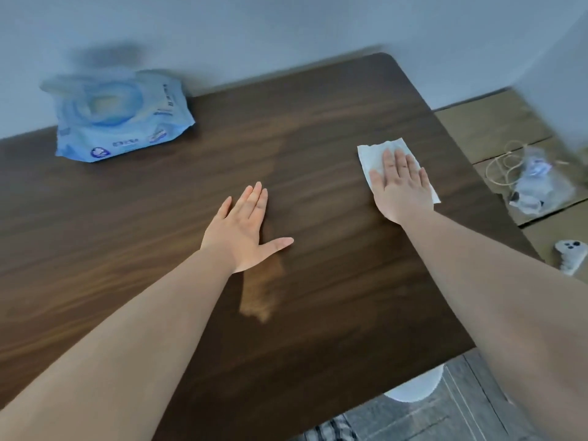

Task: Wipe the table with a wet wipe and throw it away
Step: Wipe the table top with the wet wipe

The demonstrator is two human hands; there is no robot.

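A white wet wipe (372, 155) lies spread flat on the dark wooden table (159, 218), near its right edge. My right hand (401, 186) presses down on the wipe with flat, extended fingers and covers most of it. My left hand (246, 232) rests palm down on the bare wood at the middle of the table, fingers apart, holding nothing. A blue pack of wet wipes (117, 119) sits at the far left of the table against the wall.
The table stands against a pale wall. Cardboard boxes (490, 128) stand to the right, with a clear bag and cable (528, 179) and a small white controller (571, 254) on them. A white round object (416, 388) shows under the table's near right corner.
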